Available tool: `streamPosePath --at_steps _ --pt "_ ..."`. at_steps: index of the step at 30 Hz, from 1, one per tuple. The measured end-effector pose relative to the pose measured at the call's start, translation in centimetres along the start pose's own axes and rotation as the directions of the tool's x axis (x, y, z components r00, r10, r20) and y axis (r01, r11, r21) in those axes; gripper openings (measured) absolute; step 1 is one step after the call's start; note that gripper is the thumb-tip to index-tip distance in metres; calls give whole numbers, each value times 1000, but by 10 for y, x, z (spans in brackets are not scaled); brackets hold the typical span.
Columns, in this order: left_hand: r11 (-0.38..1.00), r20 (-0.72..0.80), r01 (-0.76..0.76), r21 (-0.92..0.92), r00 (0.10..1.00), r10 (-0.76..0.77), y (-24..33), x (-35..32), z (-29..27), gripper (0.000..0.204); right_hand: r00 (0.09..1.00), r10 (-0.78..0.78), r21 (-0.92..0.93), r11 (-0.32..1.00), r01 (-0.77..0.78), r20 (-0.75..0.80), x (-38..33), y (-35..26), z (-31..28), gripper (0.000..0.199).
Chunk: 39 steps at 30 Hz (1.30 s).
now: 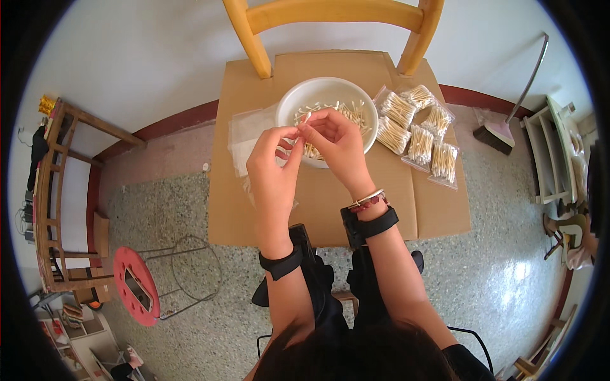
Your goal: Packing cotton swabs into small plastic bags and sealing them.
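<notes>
My left hand (272, 159) and my right hand (337, 141) meet above the near rim of a white bowl (298, 95) holding several loose cotton swabs (356, 114). Both hands pinch a small bunch of cotton swabs (304, 122) between their fingertips, with what looks like a thin clear bag at the left hand. The bowl stands on a flat sheet of brown cardboard (330, 203) laid over a yellow wooden chair (330, 19). Right of the bowl lie several filled clear packets of swabs (416, 130). Left of the bowl lie flat empty clear bags (248, 136).
A broom (502, 130) leans at the right beside a white shelf unit (553, 152). A red round stool with a wire frame (136, 286) stands at the lower left, near a wooden frame (57, 197). The floor is speckled terrazzo.
</notes>
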<state>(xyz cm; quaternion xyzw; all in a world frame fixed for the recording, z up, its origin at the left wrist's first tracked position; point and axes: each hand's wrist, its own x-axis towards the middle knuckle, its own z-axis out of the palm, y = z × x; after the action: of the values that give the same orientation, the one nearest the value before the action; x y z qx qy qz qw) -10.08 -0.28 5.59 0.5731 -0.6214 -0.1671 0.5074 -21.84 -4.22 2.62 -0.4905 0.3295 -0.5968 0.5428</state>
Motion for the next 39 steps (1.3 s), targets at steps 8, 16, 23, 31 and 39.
streamPosePath --at_steps 8,16,23,31,39 --pt "998 -35 -9 -64 999 7 -10 2 9 13 994 -26 -4 1000 27 107 1 1 4 18" --pt "637 59 291 -714 931 -359 7 4 8 17 995 48 216 974 -66 88 0 -1 3 18" --pt "627 92 295 -721 938 -335 -2 4 3 15 993 113 282 952 -120 39 -3 -6 9 10" --pt "782 327 317 537 776 -539 -51 -27 -26 44 986 161 319 938 -137 -50 1 -11 1 9" --pt "778 442 358 516 667 -600 -102 -45 -20 38 983 161 270 954 -133 -84 0 -7 9 18"
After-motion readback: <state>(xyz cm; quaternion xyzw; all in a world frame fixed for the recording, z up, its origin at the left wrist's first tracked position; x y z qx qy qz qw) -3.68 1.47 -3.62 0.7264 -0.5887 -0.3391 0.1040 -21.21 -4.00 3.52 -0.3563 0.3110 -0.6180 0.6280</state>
